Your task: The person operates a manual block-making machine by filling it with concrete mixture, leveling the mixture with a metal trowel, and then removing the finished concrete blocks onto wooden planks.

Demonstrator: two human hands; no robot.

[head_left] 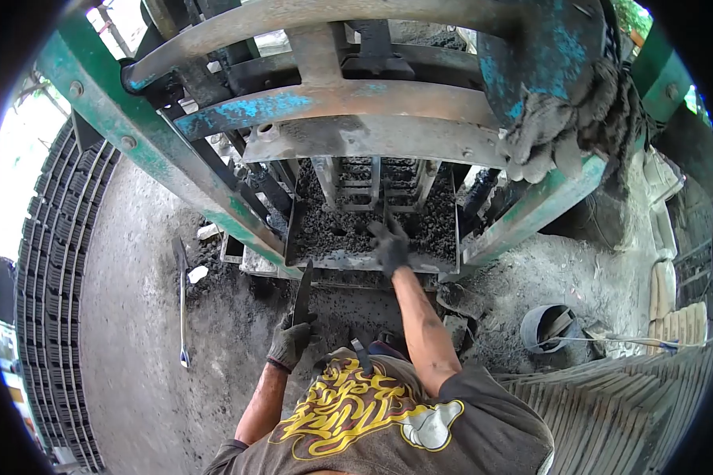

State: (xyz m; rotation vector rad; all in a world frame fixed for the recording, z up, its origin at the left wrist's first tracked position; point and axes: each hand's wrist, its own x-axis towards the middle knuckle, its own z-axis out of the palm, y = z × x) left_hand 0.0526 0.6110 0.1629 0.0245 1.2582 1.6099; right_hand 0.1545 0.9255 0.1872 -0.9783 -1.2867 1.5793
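My left hand [288, 344], in a dark work glove, is closed around the lower end of a long dark blade [302, 297], which looks like a machete and points up toward the machine. The handle is hidden in the glove. My right hand [390, 247], also gloved, reaches forward over the machine's metal tray [348, 261]. Its fingers are spread against loose dark, crumbly mix [317, 229] that fills the tray. Just beyond my fingertips is a metal mould grid [356, 186] with bars and slots, partly covered by the mix.
Green posts [158, 174] frame the machine, and curved metal bars [348, 103] cross above the tray. Worn gloves [543, 131] hang at upper right. A shovel [183, 309] lies on the left floor. Stacked blocks [51, 277] line the far left. A bucket [535, 328] stands right.
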